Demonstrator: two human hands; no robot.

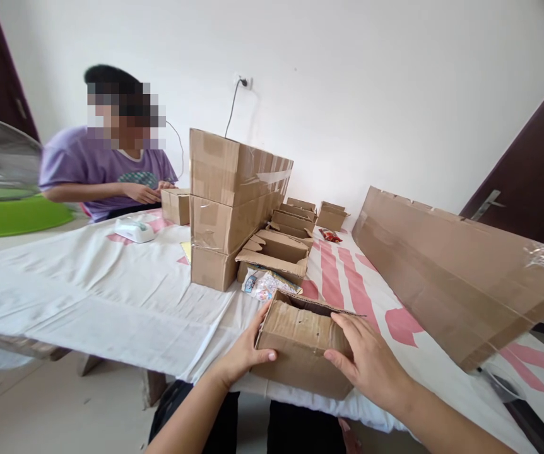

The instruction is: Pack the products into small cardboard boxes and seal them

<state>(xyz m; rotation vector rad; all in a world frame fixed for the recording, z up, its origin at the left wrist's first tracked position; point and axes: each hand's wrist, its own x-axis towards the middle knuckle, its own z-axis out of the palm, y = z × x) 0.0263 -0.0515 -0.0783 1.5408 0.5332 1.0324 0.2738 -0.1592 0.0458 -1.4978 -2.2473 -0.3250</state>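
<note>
A small brown cardboard box (pixel 295 356) sits at the near edge of the table, with a dark gap along the far side of its top. My left hand (pixel 246 353) grips its left side, thumb on the near face and fingers along the left edge. On the right, my right hand (pixel 371 356) holds the box with its thumb on the front and fingers over the top edge. Just beyond lies a crinkled printed plastic packet (pixel 267 284), beside an open cardboard box (pixel 276 252).
Stacked closed boxes (pixel 215 214) stand left of a row of open boxes (pixel 295 217). A large cardboard sheet or carton (pixel 442 271) borders the right. A red packet (pixel 330 235) and a white device (pixel 134 231) lie on the cloth (pixel 111 309). Another person (pixel 111 157) handles a box (pixel 176 206).
</note>
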